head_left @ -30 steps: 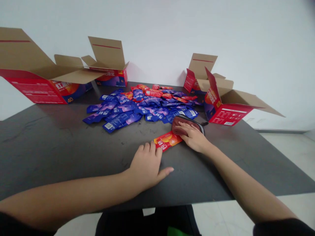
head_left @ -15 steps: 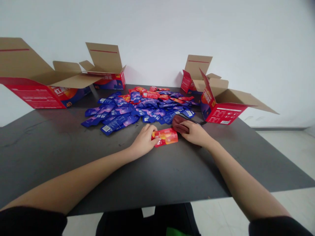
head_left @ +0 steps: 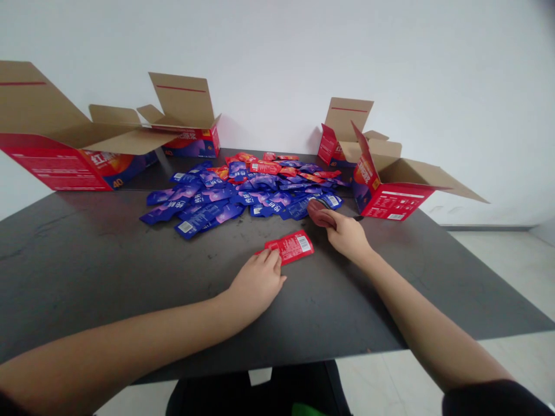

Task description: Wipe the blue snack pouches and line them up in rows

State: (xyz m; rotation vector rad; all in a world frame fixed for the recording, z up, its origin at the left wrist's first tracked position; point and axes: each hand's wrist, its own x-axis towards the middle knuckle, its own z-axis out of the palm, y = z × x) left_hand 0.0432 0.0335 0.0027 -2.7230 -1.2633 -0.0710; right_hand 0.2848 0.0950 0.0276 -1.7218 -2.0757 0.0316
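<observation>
The left end of the red packet (head_left: 296, 247) is covered by the left hand (head_left: 258, 283), on the worktop (head_left: 347, 312) in front of the pile of packets (head_left: 255, 190); whether it is pinched or just pressed cannot be told. A brown pouch (head_left: 318, 216) is gripped by the right hand (head_left: 349, 238), by the pile's right front edge. The red packet is best held softly and flat, so that no corner gets bent
</observation>
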